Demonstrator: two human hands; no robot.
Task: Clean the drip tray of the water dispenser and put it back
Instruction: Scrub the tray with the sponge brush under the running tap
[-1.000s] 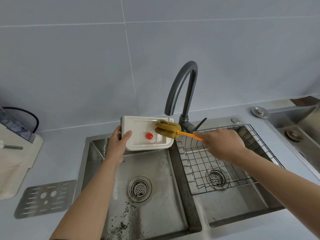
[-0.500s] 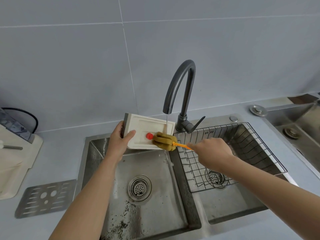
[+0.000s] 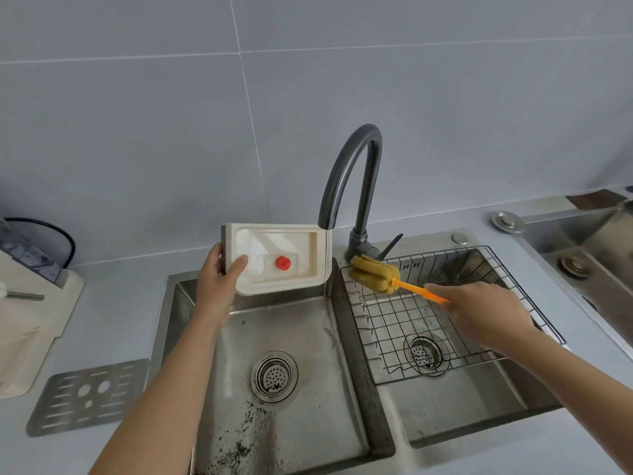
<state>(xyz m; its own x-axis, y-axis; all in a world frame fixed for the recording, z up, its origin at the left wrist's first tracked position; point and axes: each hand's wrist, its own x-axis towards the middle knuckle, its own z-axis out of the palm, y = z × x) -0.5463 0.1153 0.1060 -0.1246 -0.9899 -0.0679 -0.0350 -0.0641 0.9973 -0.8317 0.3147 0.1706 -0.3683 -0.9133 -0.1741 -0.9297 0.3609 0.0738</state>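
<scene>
My left hand [image 3: 219,282] grips the left edge of the cream drip tray [image 3: 281,241], held tilted over the left sink basin [image 3: 291,354]. A red float [image 3: 283,263] sits in the tray. A thin stream of water from the dark faucet [image 3: 356,173] runs past the tray's right edge. My right hand [image 3: 486,313] holds the orange handle of a brush with a yellow sponge head [image 3: 373,272]. The sponge head is off the tray, to its right, over the wire rack's left end.
A wire rack [image 3: 428,323] sits in the right basin. The metal drip tray grille [image 3: 85,395] lies on the counter at the left, beside the cream water dispenser base [image 3: 30,323]. Dark specks cover the left basin's floor. Another sink [image 3: 589,255] is at the far right.
The brush left the tray and moved right, over the wire rack. My left hand tilted the tray more upright, so the water stream now falls past its right edge.
</scene>
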